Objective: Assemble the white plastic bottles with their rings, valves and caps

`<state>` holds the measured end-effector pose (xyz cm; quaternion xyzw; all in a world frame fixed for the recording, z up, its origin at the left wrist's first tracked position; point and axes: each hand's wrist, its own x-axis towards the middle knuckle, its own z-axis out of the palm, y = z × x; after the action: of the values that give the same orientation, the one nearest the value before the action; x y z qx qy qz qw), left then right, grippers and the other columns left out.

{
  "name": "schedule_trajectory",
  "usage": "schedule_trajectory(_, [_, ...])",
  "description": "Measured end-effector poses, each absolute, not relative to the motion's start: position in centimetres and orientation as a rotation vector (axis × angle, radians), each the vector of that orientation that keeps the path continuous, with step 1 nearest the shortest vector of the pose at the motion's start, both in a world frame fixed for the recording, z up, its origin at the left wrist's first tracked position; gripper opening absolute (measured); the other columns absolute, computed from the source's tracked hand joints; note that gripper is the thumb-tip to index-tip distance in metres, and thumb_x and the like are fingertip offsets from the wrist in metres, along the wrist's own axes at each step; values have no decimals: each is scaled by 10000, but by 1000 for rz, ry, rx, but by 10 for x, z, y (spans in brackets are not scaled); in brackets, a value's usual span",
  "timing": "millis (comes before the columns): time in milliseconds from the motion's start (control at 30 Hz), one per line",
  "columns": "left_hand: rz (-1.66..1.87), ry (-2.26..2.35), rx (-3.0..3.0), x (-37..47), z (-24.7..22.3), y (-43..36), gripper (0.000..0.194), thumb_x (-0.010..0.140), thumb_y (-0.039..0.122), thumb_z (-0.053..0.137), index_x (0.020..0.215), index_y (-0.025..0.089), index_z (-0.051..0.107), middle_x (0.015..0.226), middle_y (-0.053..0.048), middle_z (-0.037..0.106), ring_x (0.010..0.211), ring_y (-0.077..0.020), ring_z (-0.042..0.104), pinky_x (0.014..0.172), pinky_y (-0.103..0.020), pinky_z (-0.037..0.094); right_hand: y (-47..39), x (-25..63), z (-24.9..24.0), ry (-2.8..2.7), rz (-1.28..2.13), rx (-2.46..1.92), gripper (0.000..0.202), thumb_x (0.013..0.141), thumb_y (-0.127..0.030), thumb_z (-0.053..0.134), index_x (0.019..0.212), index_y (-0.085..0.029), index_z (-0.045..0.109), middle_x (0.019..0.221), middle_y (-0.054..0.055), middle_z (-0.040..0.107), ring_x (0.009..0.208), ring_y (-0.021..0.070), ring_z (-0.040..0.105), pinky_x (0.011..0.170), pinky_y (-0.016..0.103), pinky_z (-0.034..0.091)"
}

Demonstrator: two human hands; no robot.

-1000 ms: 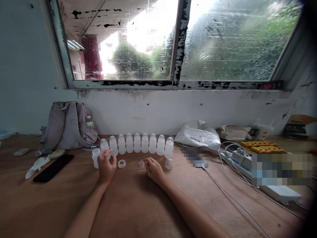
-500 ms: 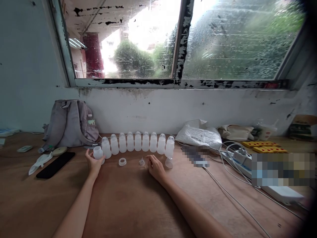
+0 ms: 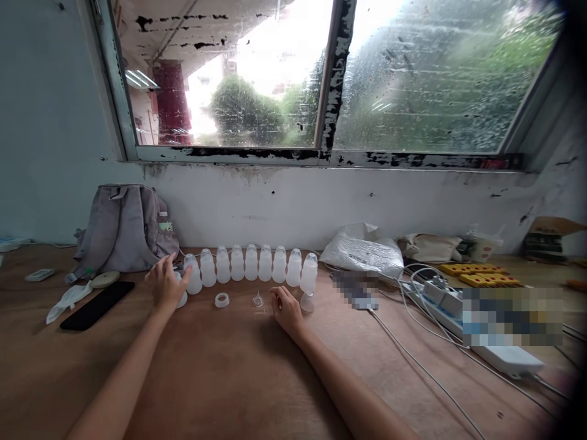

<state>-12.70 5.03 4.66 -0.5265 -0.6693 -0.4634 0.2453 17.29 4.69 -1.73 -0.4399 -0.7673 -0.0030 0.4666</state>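
My left hand [image 3: 166,284] is raised with fingers apart at the left end of a curved row, in front of a frosted baby bottle [image 3: 182,300] that it mostly hides. Several more baby bottles [image 3: 251,264] stand upright in the row, with clear domed caps on top. My right hand [image 3: 288,308] rests on the table, fingers loosely bent and nothing visible in them. Just left of it sits a clear bottle nipple [image 3: 257,299]. Farther left lies a white ring collar [image 3: 222,300]. A clear cap [image 3: 307,302] stands to the right, before the row's last bottle.
A grey backpack [image 3: 123,226] leans against the wall at left, near a black phone [image 3: 97,305] and a white cloth [image 3: 68,302]. At right are a silvery bag [image 3: 364,252], a power strip [image 3: 509,357], several cables and yellow trays [image 3: 488,279].
My left hand has come up from around the uncapped bottle at the left end, and its fingers now stand higher. My right hand has hardly moved. The view has shifted slightly.
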Motion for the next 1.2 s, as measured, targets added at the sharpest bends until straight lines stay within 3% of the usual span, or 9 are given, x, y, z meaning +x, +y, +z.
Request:
schedule_trajectory(133, [-1023,-1946,-1503,-130,65,72,391,727,455,506,954,151,601,1058,-146,552,1052,-319,404,913,-525,184,47,175,-16,-1869,-1,-1073,224,788,-116,358,899,-173,544,771,35,548,574,121,503,553,211,405])
schedule_trajectory(267, [-994,-2014,-1521,-124,77,73,296,679,443,562,763,167,626,1005,-128,570,1025,-323,412,905,-557,158,46,176,-14,-1863,5,-1059,223,792,-120,356,900,-173,544,786,39,551,580,121,505,569,213,410])
schedule_trajectory(367, [-1207,-1877,-1451,-108,92,56,294,702,427,546,813,161,601,1096,-132,527,1078,-326,390,926,-537,165,44,176,-12,-1848,11,-1033,224,797,-129,356,903,-175,548,786,40,550,580,122,505,575,217,410])
schedule_trajectory(467, [-1473,-1648,-1559,-81,106,32,350,744,396,527,1004,164,495,1108,-96,535,1068,-266,438,967,-461,207,41,173,-9,-1821,59,-990,211,807,-155,363,913,-174,545,784,44,552,613,130,514,586,222,411])
schedule_trajectory(600, [-1817,-1502,-1787,-35,98,9,368,802,391,465,1095,185,381,1057,-73,549,977,-205,516,865,-352,379,31,164,0,-1727,206,-944,189,838,-214,366,920,-175,532,788,43,560,626,132,512,604,234,411])
schedule_trajectory(800, [-1914,-1610,-2142,8,36,-5,342,807,414,447,1086,219,415,1053,-62,547,924,-202,536,822,-340,414,16,152,15,-1578,483,-889,272,887,-313,304,923,-180,539,776,35,568,628,132,527,601,245,426])
schedule_trajectory(1000, [-2071,-1575,-2588,12,5,-4,461,759,329,526,1170,220,347,1178,-77,480,1041,-209,483,872,-346,395,6,144,22,-1625,655,-775,288,874,-345,348,1074,-204,500,1015,59,564,899,166,534,774,278,429])
schedule_trajectory(1100, [-2081,-1609,-2907,13,2,-1,541,632,253,645,1119,191,418,1088,-72,541,985,-225,506,831,-351,411,6,141,25,-1660,735,-770,302,806,-353,488,1070,-206,501,988,45,575,903,176,533,800,283,412])
schedule_trajectory(1200, [-2122,-1665,-3014,18,-1,1,371,591,201,637,939,156,518,885,-45,596,827,-205,541,733,-331,435,10,141,29,-1522,961,-751,268,738,-350,584,942,-181,543,843,25,586,803,172,552,705,264,431])
